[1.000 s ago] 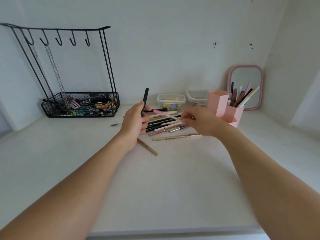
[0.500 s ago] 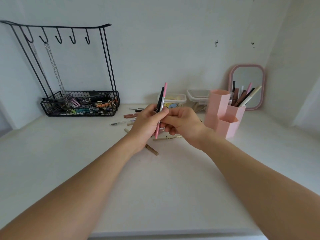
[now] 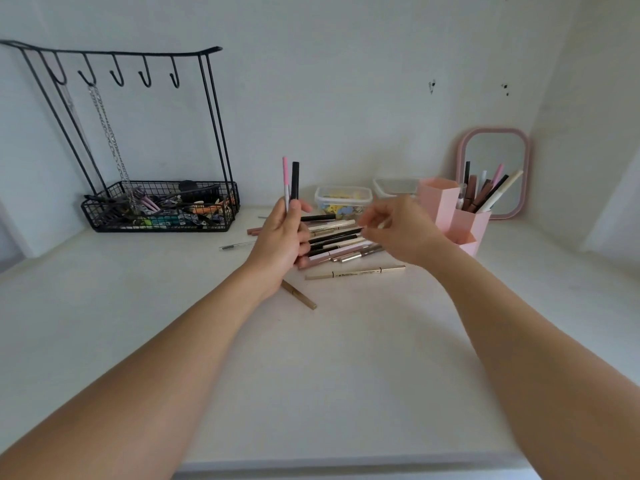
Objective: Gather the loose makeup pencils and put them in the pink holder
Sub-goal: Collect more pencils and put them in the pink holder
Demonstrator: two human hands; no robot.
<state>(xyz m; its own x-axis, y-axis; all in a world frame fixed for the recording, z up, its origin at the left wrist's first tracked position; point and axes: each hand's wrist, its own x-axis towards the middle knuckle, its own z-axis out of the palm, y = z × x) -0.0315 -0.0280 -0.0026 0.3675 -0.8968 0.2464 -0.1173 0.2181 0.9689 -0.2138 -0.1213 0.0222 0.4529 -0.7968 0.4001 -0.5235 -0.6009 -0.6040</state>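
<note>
While gathering: collected upright, ready for one drop.
Left hand [image 3: 282, 237]: curled round pink pencil [image 3: 285, 178] and black pencil [image 3: 295, 180].
Right hand [image 3: 398, 230]: loosely spread, empty (above pile [image 3: 337, 242]).
Pink holder [image 3: 457, 216]: just right, part-filled.

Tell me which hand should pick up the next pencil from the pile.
Right. The right hand hovers empty and open over the pile of pencils, while the left hand already grips a pink pencil and a black pencil.

Print on gold pencil [image 3: 356, 272], near the middle: dark marks, too small to read.
Other readable text: none.
</note>
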